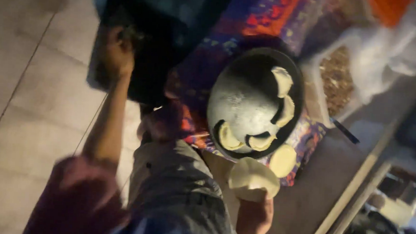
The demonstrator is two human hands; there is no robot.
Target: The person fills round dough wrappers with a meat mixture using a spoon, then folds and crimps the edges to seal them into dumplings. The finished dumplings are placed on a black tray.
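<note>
I read this as the filling-and-shaping stage: my right hand [254,212] holds up a pale round of dough [253,180], near and just below the dark round pan [255,102]. Folded dumplings [284,80] already lie along the pan's right and near rim, four that I can count (the picture is blurred, so I won't swear to it), and a flat round [283,160] sits off the pan at its near-right edge, on the patterned cloth [264,14]. To my mind the next move calls for a steady, level carry so the round keeps its shape, and a free spot on the pan's rim to set it.

The right hand's fingers are curled up under the dough, cupping it; how tightly, I cannot tell. My left hand [117,52] is far off to the left, closed around something dark beside a black shape [150,49]; what it grips is too blurred to name. A white bag [388,50] with brown bits lies at far right.
</note>
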